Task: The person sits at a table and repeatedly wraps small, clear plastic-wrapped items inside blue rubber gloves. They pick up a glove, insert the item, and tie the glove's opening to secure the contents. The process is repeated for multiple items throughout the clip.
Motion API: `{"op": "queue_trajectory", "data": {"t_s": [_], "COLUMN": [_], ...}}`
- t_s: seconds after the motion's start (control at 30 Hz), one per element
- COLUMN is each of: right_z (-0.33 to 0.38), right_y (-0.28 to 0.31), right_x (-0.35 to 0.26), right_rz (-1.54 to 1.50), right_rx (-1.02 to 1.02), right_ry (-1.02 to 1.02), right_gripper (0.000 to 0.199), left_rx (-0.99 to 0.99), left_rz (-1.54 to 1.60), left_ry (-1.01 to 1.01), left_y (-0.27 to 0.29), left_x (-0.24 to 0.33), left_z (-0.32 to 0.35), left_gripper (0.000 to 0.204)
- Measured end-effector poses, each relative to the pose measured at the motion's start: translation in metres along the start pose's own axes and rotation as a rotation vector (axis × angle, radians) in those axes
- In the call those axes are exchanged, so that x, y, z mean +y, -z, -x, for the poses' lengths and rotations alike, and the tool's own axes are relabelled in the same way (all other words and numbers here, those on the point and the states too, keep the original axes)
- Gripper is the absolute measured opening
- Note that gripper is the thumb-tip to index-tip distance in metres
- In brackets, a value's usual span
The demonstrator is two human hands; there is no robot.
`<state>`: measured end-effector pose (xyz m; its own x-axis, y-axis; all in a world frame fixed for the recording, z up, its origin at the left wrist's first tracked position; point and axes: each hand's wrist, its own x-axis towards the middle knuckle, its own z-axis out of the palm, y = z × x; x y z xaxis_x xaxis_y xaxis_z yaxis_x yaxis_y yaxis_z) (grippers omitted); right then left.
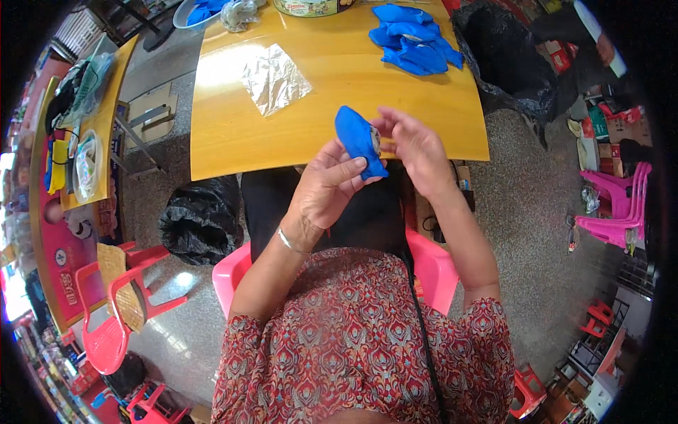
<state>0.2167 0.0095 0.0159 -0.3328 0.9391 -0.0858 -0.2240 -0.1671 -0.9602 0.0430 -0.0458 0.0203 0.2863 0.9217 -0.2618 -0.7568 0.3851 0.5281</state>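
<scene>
My left hand (330,178) holds a small pointed blue fabric piece (355,133) over the table's near edge, with the thumb pressed on its lower end. A pale, speckled strip shows along the piece's right side. Just right of it is my right hand (418,150), its fingers bent and apart; nothing shows in them, and whether a fingertip touches the piece I cannot tell. Similar blue fabric pieces (413,44) lie in a pile at the table's far right. A crinkled clear plastic sheet (274,79) lies flat to the left of my hands.
The yellow table (233,134) carries a round tin (308,7) and a tub (185,13) of blue pieces at its far edge. Black bin bags stand at the right (505,60) and lower left (200,219). A red chair (106,339) stands at the left.
</scene>
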Motion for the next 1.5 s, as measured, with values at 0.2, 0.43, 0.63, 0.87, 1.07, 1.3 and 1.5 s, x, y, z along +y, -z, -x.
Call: {"op": "queue_trajectory", "data": {"t_s": [0.2, 0.43, 0.63, 0.87, 1.07, 1.3, 1.5], "right_z": [0.023, 0.021, 0.022, 0.018, 0.023, 0.055, 0.051], "right_y": [-0.011, -0.007, 0.012, 0.026, 0.013, -0.024, -0.031], "right_x": [0.000, -0.011, -0.013, -0.014, -0.013, -0.014, -0.022], "right_rz": [0.460, 0.569, 0.157, 0.287, 0.427, 0.573, 0.790], "right_rx": [-0.140, -0.073, -0.078, 0.071, 0.124, 0.023, -0.113], "right_ry": [0.211, 0.256, -0.129, -0.161, -0.112, 0.211, 0.603], "right_gripper": [0.035, 0.030, 0.025, 0.026, 0.025, 0.033, 0.033], "left_rx": [0.141, 0.229, 0.400, 0.323, 0.284, 0.039, -0.054], "left_rz": [-0.109, -0.457, -0.326, -0.237, -0.109, -0.022, 0.125], "left_ry": [-0.087, -0.270, -0.258, -0.156, 0.076, -0.191, -0.278], "left_y": [-0.010, 0.001, 0.024, 0.028, 0.021, 0.009, -0.005], "left_x": [-0.010, -0.007, 0.002, -0.012, -0.040, -0.037, -0.027], "left_z": [0.004, 0.010, 0.020, 0.028, 0.027, 0.021, 0.030], "left_gripper": [0.033, 0.030, 0.027, 0.024, 0.037, 0.044, 0.038]}}
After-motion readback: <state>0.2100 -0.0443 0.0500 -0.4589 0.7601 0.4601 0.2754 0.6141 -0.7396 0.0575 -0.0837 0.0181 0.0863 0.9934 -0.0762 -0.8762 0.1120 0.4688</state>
